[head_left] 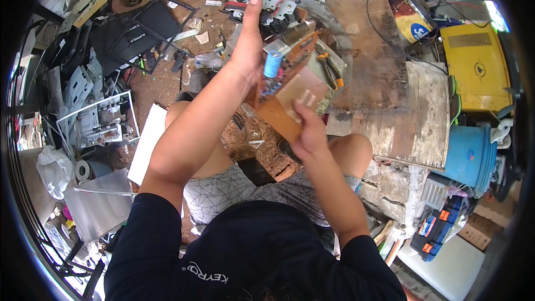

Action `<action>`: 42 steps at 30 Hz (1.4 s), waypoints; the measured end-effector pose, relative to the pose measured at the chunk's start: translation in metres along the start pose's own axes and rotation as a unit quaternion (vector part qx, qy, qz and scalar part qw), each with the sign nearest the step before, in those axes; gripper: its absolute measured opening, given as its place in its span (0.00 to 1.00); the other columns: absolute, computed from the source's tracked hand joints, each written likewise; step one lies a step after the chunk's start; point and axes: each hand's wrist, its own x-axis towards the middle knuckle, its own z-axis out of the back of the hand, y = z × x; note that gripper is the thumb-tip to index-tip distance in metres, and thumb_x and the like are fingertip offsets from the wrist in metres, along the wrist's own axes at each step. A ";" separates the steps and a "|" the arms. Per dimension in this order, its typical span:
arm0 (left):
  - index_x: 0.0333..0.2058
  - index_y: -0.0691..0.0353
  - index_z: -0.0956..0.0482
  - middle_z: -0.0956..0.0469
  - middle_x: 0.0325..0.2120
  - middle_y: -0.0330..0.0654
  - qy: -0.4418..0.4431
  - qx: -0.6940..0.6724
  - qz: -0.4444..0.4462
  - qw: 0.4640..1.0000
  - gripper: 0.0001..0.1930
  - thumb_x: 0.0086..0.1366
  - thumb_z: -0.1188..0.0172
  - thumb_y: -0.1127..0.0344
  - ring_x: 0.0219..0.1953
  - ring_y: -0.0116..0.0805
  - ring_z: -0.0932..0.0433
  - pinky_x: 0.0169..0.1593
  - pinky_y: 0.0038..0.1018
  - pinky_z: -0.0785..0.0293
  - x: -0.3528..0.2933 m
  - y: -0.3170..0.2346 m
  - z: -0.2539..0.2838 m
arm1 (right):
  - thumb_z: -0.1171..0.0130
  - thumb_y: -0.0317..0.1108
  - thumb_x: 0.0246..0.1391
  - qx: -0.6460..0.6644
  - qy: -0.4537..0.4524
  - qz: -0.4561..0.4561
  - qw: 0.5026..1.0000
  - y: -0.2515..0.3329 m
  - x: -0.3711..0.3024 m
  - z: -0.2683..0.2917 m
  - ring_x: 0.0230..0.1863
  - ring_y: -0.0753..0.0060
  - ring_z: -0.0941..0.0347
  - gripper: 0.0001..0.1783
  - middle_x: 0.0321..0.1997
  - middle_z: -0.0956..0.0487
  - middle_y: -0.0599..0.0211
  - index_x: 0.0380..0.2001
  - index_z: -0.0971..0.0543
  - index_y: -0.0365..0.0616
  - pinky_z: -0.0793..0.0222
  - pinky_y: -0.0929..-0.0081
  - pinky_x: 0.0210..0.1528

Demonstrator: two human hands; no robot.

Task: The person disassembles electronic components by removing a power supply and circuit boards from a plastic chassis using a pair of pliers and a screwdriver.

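Observation:
In front of me is a brown circuit board with a big blue capacitor and smaller parts on it. My left hand grips it at the left side, thumb pointing up and the other fingers mostly hidden. A tan flat board sits against its lower right, blurred by motion; whether the two are joined I cannot tell. My right hand is closed on the tan board's right edge, thumb on top. Just beyond lie pliers with black and orange handles.
Metal and electronic scrap is heaped ahead. Black plastic panels and a white frame lie to the left. A worn wooden board, a yellow case, a blue bucket and a toolbox stand right.

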 end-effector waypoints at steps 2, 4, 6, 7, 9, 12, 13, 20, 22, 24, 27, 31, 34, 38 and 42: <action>0.54 0.60 0.29 0.22 0.44 0.44 -0.041 -0.005 -0.028 0.999 0.42 0.59 0.53 0.25 0.43 0.40 0.23 0.55 0.38 0.27 0.010 0.001 0.010 | 0.45 0.33 0.61 -0.032 0.007 0.045 0.998 0.026 -0.017 0.001 0.52 0.63 0.24 0.21 0.52 0.23 0.60 0.55 0.30 0.38 0.26 0.62 0.54; 0.53 0.59 0.29 0.23 0.44 0.43 -0.045 -0.018 -0.059 0.997 0.41 0.58 0.51 0.25 0.43 0.41 0.24 0.56 0.40 0.29 0.010 -0.004 0.007 | 0.46 0.34 0.59 -0.094 -0.045 0.099 0.990 0.051 -0.031 -0.001 0.52 0.63 0.25 0.24 0.51 0.23 0.56 0.57 0.32 0.36 0.28 0.63 0.56; 0.51 0.63 0.28 0.25 0.44 0.48 -0.059 -0.016 -0.025 0.998 0.43 0.57 0.52 0.25 0.45 0.44 0.24 0.57 0.41 0.28 0.008 -0.006 0.010 | 0.46 0.35 0.59 -0.126 -0.048 0.122 0.983 0.083 -0.039 0.004 0.52 0.62 0.25 0.25 0.51 0.23 0.56 0.57 0.32 0.36 0.28 0.64 0.56; 0.50 0.66 0.27 0.26 0.43 0.51 -0.065 -0.013 -0.006 0.998 0.44 0.57 0.53 0.25 0.46 0.45 0.24 0.57 0.41 0.28 0.007 -0.007 0.008 | 0.46 0.36 0.59 -0.141 -0.051 0.134 0.980 0.098 -0.044 0.005 0.51 0.62 0.25 0.25 0.51 0.23 0.56 0.57 0.32 0.36 0.27 0.65 0.55; 0.49 0.64 0.27 0.25 0.42 0.49 -0.055 -0.016 0.014 0.998 0.44 0.56 0.53 0.24 0.43 0.44 0.24 0.57 0.40 0.28 0.003 -0.006 0.002 | 0.46 0.37 0.58 -0.100 -0.031 0.164 0.981 0.126 -0.052 -0.001 0.50 0.61 0.24 0.25 0.51 0.23 0.56 0.57 0.31 0.36 0.27 0.64 0.54; 0.51 0.62 0.27 0.23 0.41 0.47 -0.029 -0.020 0.053 0.998 0.47 0.54 0.56 0.20 0.42 0.43 0.23 0.54 0.39 0.27 0.003 -0.001 0.004 | 0.47 0.38 0.59 -0.043 0.021 0.170 0.984 0.166 -0.060 -0.010 0.48 0.59 0.23 0.25 0.50 0.23 0.55 0.57 0.30 0.36 0.26 0.65 0.51; 0.50 0.63 0.27 0.23 0.40 0.47 -0.026 -0.027 0.055 0.998 0.48 0.54 0.57 0.20 0.42 0.43 0.23 0.54 0.40 0.27 0.001 -0.001 0.001 | 0.48 0.39 0.60 -0.022 0.044 0.163 0.985 0.177 -0.060 -0.013 0.47 0.59 0.23 0.25 0.50 0.22 0.55 0.57 0.30 0.36 0.26 0.65 0.49; 0.49 0.69 0.29 0.26 0.38 0.50 0.007 -0.065 0.067 0.996 0.51 0.57 0.67 0.19 0.43 0.46 0.23 0.53 0.42 0.24 -0.003 -0.002 -0.010 | 0.53 0.41 0.64 -0.069 0.132 0.112 0.983 0.227 -0.044 -0.033 0.34 0.65 0.25 0.20 0.36 0.19 0.56 0.48 0.25 0.35 0.30 0.70 0.36; 0.50 0.69 0.30 0.27 0.39 0.50 -0.010 -0.070 0.083 0.994 0.51 0.57 0.68 0.20 0.43 0.47 0.23 0.53 0.42 0.24 0.000 -0.001 -0.010 | 0.53 0.42 0.63 -0.074 0.133 0.102 0.983 0.232 -0.039 -0.032 0.34 0.65 0.24 0.21 0.36 0.19 0.57 0.48 0.25 0.35 0.30 0.70 0.37; 0.52 0.68 0.32 0.28 0.39 0.49 -0.044 -0.088 0.103 0.990 0.49 0.58 0.66 0.21 0.43 0.48 0.22 0.52 0.43 0.22 0.001 0.000 -0.012 | 0.51 0.43 0.63 -0.082 0.137 0.103 0.982 0.236 -0.035 -0.037 0.35 0.64 0.24 0.21 0.37 0.19 0.58 0.48 0.25 0.36 0.30 0.70 0.38; 0.54 0.63 0.34 0.27 0.45 0.50 0.058 -0.141 0.074 0.985 0.43 0.59 0.59 0.26 0.43 0.50 0.22 0.50 0.41 0.19 0.011 -0.005 0.001 | 0.47 0.43 0.60 -0.118 0.172 0.123 0.970 0.232 -0.035 -0.079 0.37 0.64 0.22 0.20 0.41 0.19 0.58 0.48 0.25 0.37 0.28 0.69 0.40; 0.48 0.64 0.28 0.30 0.44 0.49 0.254 -0.349 0.137 0.891 0.32 0.51 0.35 0.47 0.43 0.42 0.25 0.53 0.36 0.20 0.025 -0.012 0.017 | 0.46 0.50 0.59 -0.299 0.315 0.120 0.893 0.234 -0.033 -0.171 0.47 0.53 0.23 0.24 0.58 0.27 0.53 0.52 0.24 0.46 0.28 0.68 0.53; 0.47 0.68 0.28 0.33 0.43 0.46 0.294 -0.388 0.170 0.857 0.32 0.43 0.28 0.59 0.43 0.37 0.26 0.55 0.33 0.23 0.030 -0.024 0.020 | 0.46 0.45 0.58 -0.526 0.280 0.349 0.723 0.214 -0.022 -0.220 0.44 0.54 0.23 0.19 0.47 0.24 0.52 0.45 0.23 0.43 0.28 0.68 0.51; 0.46 0.70 0.27 0.33 0.43 0.45 0.301 -0.405 0.181 0.844 0.33 0.41 0.27 0.63 0.45 0.35 0.26 0.56 0.32 0.23 0.033 -0.026 0.017 | 0.49 0.39 0.57 -0.673 0.207 0.474 0.529 0.209 -0.022 -0.235 0.38 0.58 0.24 0.14 0.34 0.22 0.52 0.36 0.22 0.39 0.29 0.70 0.45; 0.48 0.67 0.27 0.32 0.46 0.48 0.257 -0.346 0.129 0.893 0.34 0.42 0.28 0.58 0.47 0.40 0.28 0.57 0.34 0.24 0.028 -0.030 0.029 | 0.52 0.38 0.57 -0.490 0.296 0.310 0.759 0.222 -0.043 -0.182 0.31 0.68 0.27 0.14 0.28 0.24 0.58 0.30 0.23 0.38 0.32 0.73 0.34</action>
